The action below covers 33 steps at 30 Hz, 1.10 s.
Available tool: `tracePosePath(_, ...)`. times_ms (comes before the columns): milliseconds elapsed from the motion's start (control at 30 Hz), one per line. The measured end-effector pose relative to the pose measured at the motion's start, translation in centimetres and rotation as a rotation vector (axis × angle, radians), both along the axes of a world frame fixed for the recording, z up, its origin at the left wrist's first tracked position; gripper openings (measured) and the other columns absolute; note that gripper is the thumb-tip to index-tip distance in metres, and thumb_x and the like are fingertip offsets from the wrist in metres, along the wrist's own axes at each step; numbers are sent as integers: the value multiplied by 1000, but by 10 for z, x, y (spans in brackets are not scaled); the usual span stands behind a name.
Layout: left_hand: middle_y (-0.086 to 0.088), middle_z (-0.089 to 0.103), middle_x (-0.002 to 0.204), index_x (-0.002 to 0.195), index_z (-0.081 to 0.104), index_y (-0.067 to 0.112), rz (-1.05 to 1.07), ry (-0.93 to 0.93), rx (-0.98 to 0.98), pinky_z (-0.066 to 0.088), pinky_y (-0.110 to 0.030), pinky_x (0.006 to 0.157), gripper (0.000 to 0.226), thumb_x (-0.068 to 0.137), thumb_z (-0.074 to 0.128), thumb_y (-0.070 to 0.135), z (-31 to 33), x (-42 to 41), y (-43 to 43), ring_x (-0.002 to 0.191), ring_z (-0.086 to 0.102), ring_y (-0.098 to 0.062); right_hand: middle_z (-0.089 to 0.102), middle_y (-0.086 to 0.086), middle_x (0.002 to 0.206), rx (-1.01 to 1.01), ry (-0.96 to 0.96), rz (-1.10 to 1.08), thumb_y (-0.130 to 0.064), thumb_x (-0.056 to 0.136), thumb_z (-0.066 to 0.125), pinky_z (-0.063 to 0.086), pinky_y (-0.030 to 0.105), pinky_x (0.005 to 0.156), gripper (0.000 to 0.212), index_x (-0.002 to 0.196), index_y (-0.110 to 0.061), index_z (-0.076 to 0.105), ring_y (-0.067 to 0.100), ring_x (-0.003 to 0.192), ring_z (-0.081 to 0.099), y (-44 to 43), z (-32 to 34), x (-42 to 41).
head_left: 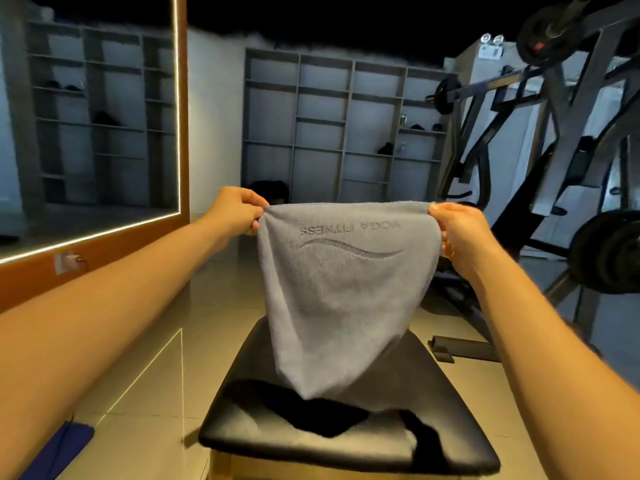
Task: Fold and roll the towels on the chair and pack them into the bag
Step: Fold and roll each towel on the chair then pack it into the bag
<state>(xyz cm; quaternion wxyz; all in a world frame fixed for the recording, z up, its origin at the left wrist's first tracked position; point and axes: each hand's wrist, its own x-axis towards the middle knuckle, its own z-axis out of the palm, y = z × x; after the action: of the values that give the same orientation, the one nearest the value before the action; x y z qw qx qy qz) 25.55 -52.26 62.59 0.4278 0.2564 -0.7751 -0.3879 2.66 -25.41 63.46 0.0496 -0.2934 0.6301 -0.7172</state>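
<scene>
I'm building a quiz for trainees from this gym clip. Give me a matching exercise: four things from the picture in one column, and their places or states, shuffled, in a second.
Things
1. grey towel
2. black chair
3. blue fabric
4. weight machine

Places or states
A. on the floor at the lower left edge
B. pinched at its top corners by the left hand and right hand
C. along the right side of the room
D. under the hanging cloth, with dark fabric lying on it

Pairs: 1-B, 2-D, 3-A, 4-C
</scene>
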Motion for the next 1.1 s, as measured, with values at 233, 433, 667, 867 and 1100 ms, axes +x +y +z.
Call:
tracePosePath(233, -17, 64, 84, 101, 65, 2, -24, 260, 62, 55, -18, 53, 24, 100, 44, -10, -2, -25, 0, 48, 64, -3, 74, 10, 103, -26, 82, -113, -17, 98, 64, 62, 40, 84, 10, 93, -17, 73, 25, 97, 70, -14, -23, -28)
tracePosePath(433, -2, 70, 86, 93, 72, 9, -42, 82, -197, 60, -21, 68, 22, 98, 54, -2, -81, 15, 15, 75, 68, -13, 69, 12, 96, 106, -116, -93, -10, 93, 65, 55, 32, 78, 10, 85, -16, 66, 18, 82, 64, 5, -91, -22)
tracePosePath(667, 4, 70, 85, 81, 76, 24, -393, -856, -211, 58, -20, 72, 23, 90, 62, 7, -215, 66, 34, 78, 65, -8, 68, 10, 76, 971, 49, 443, -23, 66, 66, 54, 31, 76, 15, 67, -11, 75, 18, 78, 61, 48, -202, -1)
tracePosePath(867, 10, 73, 86, 88, 81, 24, -537, -936, -156, 58, -18, 72, 11, 92, 73, 19, -223, 71, 37, 77, 66, -6, 68, 10, 80, 1254, 51, 581, -25, 76, 75, 53, 26, 72, 19, 83, -8, 79, 19, 77, 60, 51, -205, 10)
tracePosePath(1100, 9, 75, 85, 90, 81, 19, -636, -990, -120, 58, -20, 73, 6, 89, 76, 17, -232, 78, 47, 84, 70, -15, 77, 18, 91, 1458, 26, 663, -13, 96, 67, 61, 41, 84, 13, 98, -6, 79, 28, 78, 73, 61, -209, 26)
